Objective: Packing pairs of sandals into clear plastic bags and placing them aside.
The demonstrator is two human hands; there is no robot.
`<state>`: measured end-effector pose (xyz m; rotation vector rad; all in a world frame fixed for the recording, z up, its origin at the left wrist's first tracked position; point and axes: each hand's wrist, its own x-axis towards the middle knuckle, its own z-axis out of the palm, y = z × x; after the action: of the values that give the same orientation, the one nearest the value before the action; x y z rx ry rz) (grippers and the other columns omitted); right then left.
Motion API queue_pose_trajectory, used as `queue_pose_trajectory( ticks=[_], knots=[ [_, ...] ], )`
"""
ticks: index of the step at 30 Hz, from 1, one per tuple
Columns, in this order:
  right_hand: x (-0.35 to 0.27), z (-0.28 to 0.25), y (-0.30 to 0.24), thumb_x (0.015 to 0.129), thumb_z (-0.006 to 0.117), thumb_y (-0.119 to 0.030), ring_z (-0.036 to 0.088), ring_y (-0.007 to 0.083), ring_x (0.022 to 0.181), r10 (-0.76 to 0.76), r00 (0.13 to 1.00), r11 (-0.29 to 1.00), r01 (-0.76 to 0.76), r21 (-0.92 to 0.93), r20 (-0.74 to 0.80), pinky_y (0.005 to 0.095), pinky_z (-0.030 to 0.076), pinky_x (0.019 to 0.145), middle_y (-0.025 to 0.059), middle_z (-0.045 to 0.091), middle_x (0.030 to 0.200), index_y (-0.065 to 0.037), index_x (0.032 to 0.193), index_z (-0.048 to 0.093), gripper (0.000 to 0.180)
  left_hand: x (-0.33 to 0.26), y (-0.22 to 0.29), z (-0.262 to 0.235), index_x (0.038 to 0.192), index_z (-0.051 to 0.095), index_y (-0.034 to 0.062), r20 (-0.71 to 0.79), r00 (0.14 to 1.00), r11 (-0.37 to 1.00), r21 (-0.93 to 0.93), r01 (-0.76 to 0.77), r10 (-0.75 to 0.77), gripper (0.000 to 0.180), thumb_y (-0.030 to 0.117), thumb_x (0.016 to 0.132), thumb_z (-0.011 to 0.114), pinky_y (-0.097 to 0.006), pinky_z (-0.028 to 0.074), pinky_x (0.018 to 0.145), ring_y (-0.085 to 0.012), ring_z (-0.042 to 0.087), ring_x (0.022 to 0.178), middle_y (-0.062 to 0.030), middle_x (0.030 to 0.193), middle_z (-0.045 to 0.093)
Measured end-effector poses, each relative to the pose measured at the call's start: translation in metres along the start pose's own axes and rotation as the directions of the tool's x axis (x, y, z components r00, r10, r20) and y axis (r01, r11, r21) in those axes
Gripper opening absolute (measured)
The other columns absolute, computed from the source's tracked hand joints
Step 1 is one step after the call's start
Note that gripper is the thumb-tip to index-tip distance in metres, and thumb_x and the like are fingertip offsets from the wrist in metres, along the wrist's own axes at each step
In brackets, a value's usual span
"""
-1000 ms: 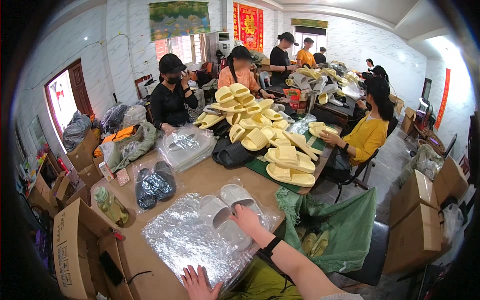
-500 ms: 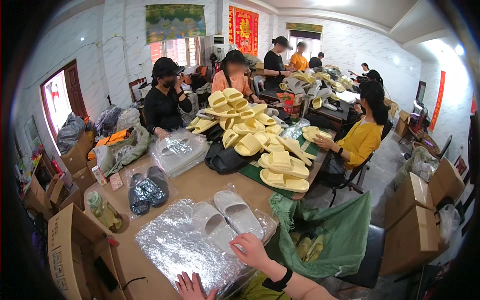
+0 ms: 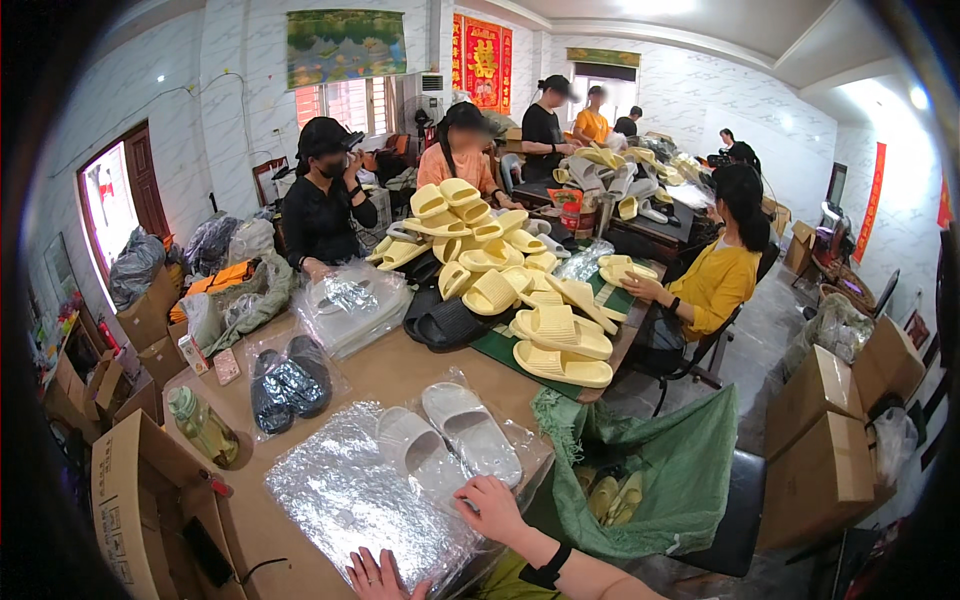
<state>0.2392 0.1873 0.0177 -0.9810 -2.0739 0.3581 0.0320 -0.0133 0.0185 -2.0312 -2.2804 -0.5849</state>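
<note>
My left hand (image 3: 382, 577) lies flat, fingers apart, on the near edge of a stack of shiny clear plastic bags (image 3: 330, 480). My right hand (image 3: 492, 508) bends its fingers together at the heel end of a pair of light grey slippers (image 3: 468, 430), seemingly pinching the clear plastic there. The slippers lie side by side on the stack, toes pointing away from me. Clear film shows around them, but I cannot tell whether both are fully inside a bag. To their left, a dark pair of slippers (image 3: 290, 385) lies in a clear bag.
Yellow slippers (image 3: 495, 290) pile up beyond, beside black slippers (image 3: 460, 320). A green sack (image 3: 650, 470) holding slippers hangs open at right. A bottle (image 3: 200, 425) and an open carton (image 3: 130, 500) stand left. A person in yellow (image 3: 715, 290) sits across; others work farther back.
My right hand has shifted slightly down and left relative to the slippers, its fingers now more bent at the plastic. The left hand stays flat. The whole view has moved slightly.
</note>
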Motion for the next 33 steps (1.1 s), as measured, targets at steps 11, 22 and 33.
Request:
queue_pose_trajectory(
  ticks=[11, 22, 33],
  knots=[
    [-0.004, 0.006, 0.001, 0.085, 0.069, -0.017, 0.058, 0.0275, 0.096, -0.013, 1.0, 0.998, 0.011, -0.061, -0.024, 0.0402, 0.044, 0.082, 0.0054, 0.06, 0.099, -0.014, 0.099, 0.067, 0.015, 0.001, 0.002, -0.005, 0.15, 0.04, 0.0025, 0.035, 0.999, 0.999, 0.043, 0.007, -0.008, 0.086, 0.055, 0.088, 0.064, -0.066, 0.022, 0.115, -0.0542, 0.031, 0.141, -0.0361, 0.152, 0.034],
    [-0.004, 0.007, 0.001, 0.087, 0.067, -0.016, 0.057, 0.028, 0.097, -0.028, 0.999, 0.998, 0.026, -0.063, -0.034, 0.0419, 0.045, 0.085, 0.0059, 0.059, 0.1, -0.012, 0.1, 0.066, 0.014, 0.002, -0.001, -0.001, 0.151, 0.039, 0.0038, 0.02, 1.0, 0.999, 0.039, 0.0, -0.001, 0.086, 0.057, 0.088, 0.064, -0.065, 0.023, 0.115, -0.0533, 0.032, 0.14, -0.0355, 0.152, 0.034],
    [0.006, -0.011, 0.019, 0.092, 0.067, -0.02, 0.06, 0.0193, 0.094, 0.13, 0.957, 0.937, -0.205, 0.285, 0.261, 0.0357, 0.048, 0.081, 0.0035, 0.064, 0.104, -0.009, 0.111, 0.067, 0.022, -0.002, -0.002, 0.0, 0.15, 0.04, 0.0039, 0.022, 1.0, 1.0, 0.017, 0.018, -0.018, 0.085, 0.057, 0.087, 0.064, -0.065, 0.021, 0.116, -0.0532, 0.029, 0.142, -0.0358, 0.153, 0.032]
  ],
)
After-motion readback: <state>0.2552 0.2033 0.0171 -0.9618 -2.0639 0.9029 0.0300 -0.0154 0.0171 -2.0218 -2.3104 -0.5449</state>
